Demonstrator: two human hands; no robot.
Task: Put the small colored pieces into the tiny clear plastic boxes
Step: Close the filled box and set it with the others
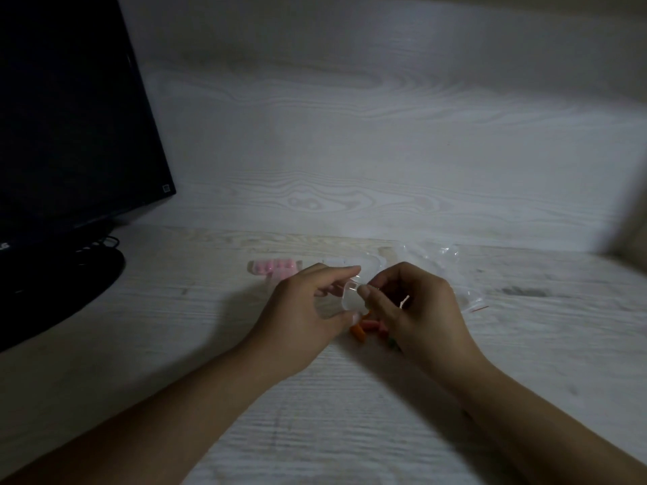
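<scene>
Both forearms entered from the bottom edge and met over the pale wood-grain surface (350,397). Left hand (308,309) held a tiny clear plastic box (350,298) pinched between thumb and forefinger, just above the surface. Right hand (413,306) was curled with its fingertips touching the box on the side away from the left hand; whether it gripped a piece could not be told. Small orange and red pieces (366,327) lay on the surface directly below the box, partly hidden by the right hand. Pink-filled boxes (275,269) sat just behind the left hand. Clear plastic bag (437,264) lay crumpled behind the right hand. Dark monitor (70,117) stood well to the left of the box, cables (105,241) at its base. Light was dim; fine detail was blurred.
</scene>
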